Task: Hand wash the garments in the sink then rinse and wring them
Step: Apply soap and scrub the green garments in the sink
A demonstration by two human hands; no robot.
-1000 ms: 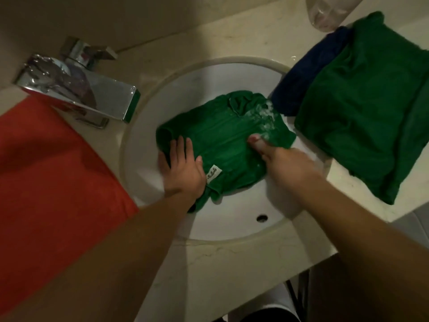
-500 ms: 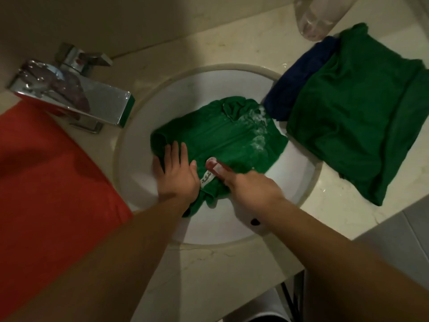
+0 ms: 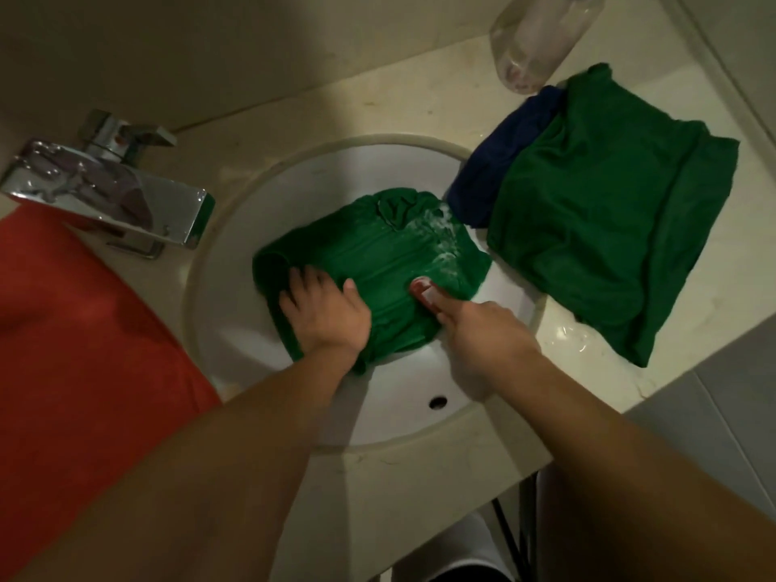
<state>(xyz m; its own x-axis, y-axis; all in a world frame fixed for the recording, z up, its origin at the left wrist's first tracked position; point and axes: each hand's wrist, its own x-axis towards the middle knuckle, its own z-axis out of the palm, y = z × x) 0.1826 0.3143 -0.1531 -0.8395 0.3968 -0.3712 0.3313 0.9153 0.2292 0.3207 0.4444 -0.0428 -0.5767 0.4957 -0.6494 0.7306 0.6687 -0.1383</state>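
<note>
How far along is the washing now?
Done: the green garment in the sink carries suds. In hand: the left hand presses it flat while the right hand holds a small reddish object, perhaps soap, against it. Left: rinsing and wringing; no water runs from the faucet. A second green garment and a blue garment wait on the counter.

1. We see a dim, warm-toned view; the brightest patch falls on the far wall of the sink (image 3: 319,191).
2. Glare streaks the chrome faucet (image 3: 105,191), and small glints mark the wet tabletop (image 3: 575,338).
3. The left hand (image 3: 323,312) shows smeared, motion-blurred fingers; the forearms nearest us are dark and soft.
4. Wide-angle distortion bends the tabletop's edges toward the corners, and the bottle (image 3: 533,39) looks hazy.
</note>
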